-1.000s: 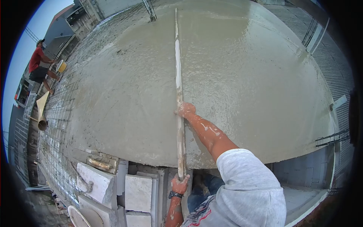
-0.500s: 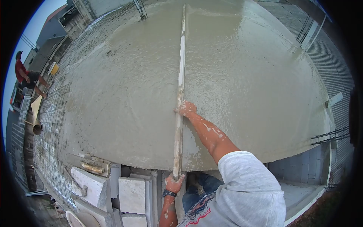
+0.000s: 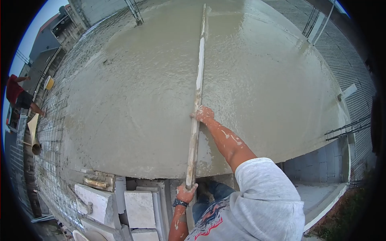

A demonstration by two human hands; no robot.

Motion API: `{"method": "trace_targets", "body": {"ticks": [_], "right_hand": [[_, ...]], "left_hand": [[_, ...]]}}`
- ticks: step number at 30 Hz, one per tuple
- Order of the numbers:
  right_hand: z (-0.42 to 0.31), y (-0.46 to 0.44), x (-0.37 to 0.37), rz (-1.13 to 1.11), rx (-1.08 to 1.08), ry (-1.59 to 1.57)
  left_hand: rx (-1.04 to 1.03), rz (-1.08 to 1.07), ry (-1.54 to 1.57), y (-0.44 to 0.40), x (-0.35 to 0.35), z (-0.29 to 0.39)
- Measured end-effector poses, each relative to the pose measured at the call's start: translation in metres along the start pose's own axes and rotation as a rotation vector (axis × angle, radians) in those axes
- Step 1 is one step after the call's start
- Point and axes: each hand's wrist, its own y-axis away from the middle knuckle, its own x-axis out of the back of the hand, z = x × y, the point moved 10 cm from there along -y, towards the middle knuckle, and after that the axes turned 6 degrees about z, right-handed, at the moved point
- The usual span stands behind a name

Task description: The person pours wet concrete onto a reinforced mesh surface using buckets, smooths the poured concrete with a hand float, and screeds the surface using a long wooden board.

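A long, straight, cement-smeared bar (image 3: 200, 76) lies across the wet concrete slab (image 3: 132, 104), its far end near the top of the view. My right hand (image 3: 204, 114) is wrapped round the bar partway along, the forearm spotted with cement. At the bar's near end, just past the slab's front edge, my left hand (image 3: 186, 193) grips it, with a dark watch on the wrist. Below the slab edge, my legs in blue trousers show partly between my arms.
Pale blocks (image 3: 139, 209) are stacked at the lower left beside a wooden float (image 3: 96, 183). Rebar mesh (image 3: 50, 132) runs along the left. A person in red (image 3: 16, 90) is at the far left, near a yellow bucket (image 3: 49, 83). Rebar (image 3: 348, 130) juts out at right.
The bar's far end has swung to the right, with both my hands still on it. The person at the left has let go of the bucket and raised an arm. The view has shifted slightly.
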Motion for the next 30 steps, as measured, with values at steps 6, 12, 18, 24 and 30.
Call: {"method": "trace_targets", "body": {"ticks": [6, 12, 18, 24, 30], "right_hand": [[0.033, -0.001, 0.004, 0.039, -0.036, 0.026], [0.063, 0.006, 0.005, 0.083, -0.051, 0.037], [0.076, 0.036, -0.001, 0.042, -0.042, -0.012], [0.094, 0.063, -0.028, 0.062, 0.097, 0.047], [0.102, 0.072, -0.033, 0.052, 0.06, -0.076]], "left_hand": [[-0.034, -0.042, 0.006, 0.005, -0.001, 0.023], [-0.089, -0.067, -0.033, 0.016, -0.012, 0.022], [-0.038, -0.03, -0.184, 0.036, 0.001, 0.004], [-0.06, -0.029, -0.411, 0.071, 0.004, -0.012], [-0.088, -0.003, -0.474, 0.078, 0.018, -0.024]]}}
